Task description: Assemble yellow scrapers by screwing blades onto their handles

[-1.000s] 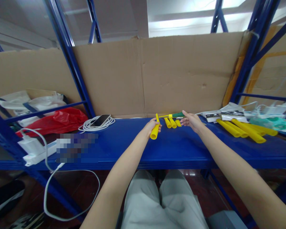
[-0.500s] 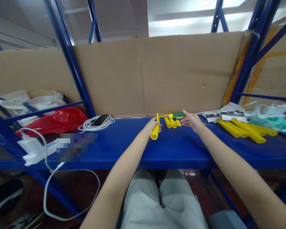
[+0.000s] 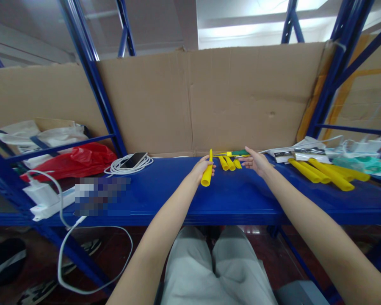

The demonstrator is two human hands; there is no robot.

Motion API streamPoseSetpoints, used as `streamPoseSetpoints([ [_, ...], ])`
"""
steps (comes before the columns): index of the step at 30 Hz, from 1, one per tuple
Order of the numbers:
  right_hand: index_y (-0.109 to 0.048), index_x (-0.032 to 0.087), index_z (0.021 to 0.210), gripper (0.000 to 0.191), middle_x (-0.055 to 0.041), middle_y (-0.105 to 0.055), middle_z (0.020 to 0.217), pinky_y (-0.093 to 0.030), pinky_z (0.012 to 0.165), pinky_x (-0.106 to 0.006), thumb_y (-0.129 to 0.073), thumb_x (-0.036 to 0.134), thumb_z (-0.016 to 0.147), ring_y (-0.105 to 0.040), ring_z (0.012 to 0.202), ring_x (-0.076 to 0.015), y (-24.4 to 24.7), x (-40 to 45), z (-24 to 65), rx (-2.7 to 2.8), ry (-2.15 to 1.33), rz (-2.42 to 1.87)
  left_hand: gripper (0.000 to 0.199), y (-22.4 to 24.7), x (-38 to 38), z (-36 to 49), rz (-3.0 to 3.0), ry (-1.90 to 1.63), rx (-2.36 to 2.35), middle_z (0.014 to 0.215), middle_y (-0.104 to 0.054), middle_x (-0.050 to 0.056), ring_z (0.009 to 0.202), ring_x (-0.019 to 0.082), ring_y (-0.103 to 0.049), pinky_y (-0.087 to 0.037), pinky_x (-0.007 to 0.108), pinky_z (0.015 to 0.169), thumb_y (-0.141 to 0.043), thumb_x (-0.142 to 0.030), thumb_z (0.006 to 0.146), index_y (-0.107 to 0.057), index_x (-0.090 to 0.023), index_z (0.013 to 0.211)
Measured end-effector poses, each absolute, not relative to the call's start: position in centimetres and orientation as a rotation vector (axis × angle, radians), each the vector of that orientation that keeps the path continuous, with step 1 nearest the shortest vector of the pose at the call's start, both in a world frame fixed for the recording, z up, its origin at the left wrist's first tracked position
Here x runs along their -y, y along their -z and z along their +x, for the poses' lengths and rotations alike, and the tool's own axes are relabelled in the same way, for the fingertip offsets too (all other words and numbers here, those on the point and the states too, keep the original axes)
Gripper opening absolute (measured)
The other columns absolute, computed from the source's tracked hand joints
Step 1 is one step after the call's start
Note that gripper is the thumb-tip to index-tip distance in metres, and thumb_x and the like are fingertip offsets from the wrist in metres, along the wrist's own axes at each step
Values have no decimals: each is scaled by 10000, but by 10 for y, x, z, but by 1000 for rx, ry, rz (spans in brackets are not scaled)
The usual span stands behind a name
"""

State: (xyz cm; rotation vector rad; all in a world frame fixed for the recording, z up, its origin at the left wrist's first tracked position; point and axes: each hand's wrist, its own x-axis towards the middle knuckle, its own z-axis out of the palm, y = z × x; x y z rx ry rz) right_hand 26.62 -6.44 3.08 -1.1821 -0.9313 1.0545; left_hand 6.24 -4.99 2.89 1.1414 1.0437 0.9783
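My left hand (image 3: 203, 168) is closed round a yellow tube (image 3: 207, 174), its open end facing me. My right hand (image 3: 254, 162) grips a tool with a green and yellow handle (image 3: 239, 153), whose thin shaft points left to the top of that tube. Beneath the tool, short yellow pieces (image 3: 230, 164) lie on the blue shelf (image 3: 235, 199). Whether the shaft tip touches the tube is too small to tell.
Several yellow tubes (image 3: 332, 173) lie at the right beside plastic packets (image 3: 300, 155). At the left are a phone (image 3: 135, 159) on a coiled white cable, a red bag (image 3: 82, 162) and a power strip (image 3: 55, 207). Cardboard (image 3: 241, 101) stands behind. Another person's shoe (image 3: 40, 292) shows at lower left.
The tool and my right hand have shifted slightly to the right. My left hand and its tube are almost unmoved. At lower left the other person's feet have moved.
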Motion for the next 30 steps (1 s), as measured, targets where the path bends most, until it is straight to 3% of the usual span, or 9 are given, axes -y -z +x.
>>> streamPoseSetpoints([
  [12, -538, 148, 818, 197, -64, -659, 553, -395, 417, -192, -519, 335, 876, -550, 410, -111, -29, 65, 263, 1001, -1038, -1278, 612, -28, 49, 60, 1101, -1081, -1100, 662, -515, -15, 430, 68, -448, -409, 177, 439, -397, -72, 852, -253, -269, 1413],
  [18, -551, 139, 869, 195, -62, -664, 564, -380, 416, -198, -448, 303, 890, -559, 409, -118, -29, 64, 263, 1067, -1081, -1385, 614, -27, 50, 62, 1118, -1111, -1136, 684, -507, -15, 439, 60, -472, -397, 160, 422, -422, -36, 833, -285, -209, 1407],
  [23, -535, 159, 892, 164, -6, -606, 502, -338, 372, -192, -437, 291, 887, -483, 341, -99, -25, 57, 273, 1125, -1149, -1528, 625, -22, 45, 62, 1165, -1143, -1216, 881, -578, 40, 478, 62, -507, -429, 182, 461, -485, -23, 786, -351, -197, 1372],
  [26, -528, 167, 863, 130, 26, -543, 461, -277, 335, -174, -499, 293, 861, -425, 312, -81, -20, 53, 277, 1157, -1134, -1618, 682, -13, 40, 62, 1258, -1174, -1290, 1054, -593, 97, 560, 93, -562, -433, 199, 493, -544, -13, 732, -369, -196, 1366],
  [30, -525, 167, 821, 176, 26, -521, 467, -220, 313, -160, -582, 333, 820, -384, 310, -64, -15, 50, 278, 1169, -1124, -1718, 729, 1, 33, 63, 1433, -1204, -1419, 1106, -609, 125, 806, 168, -620, -457, 213, 616, -569, 41, 639, -432, -151, 1328],
])
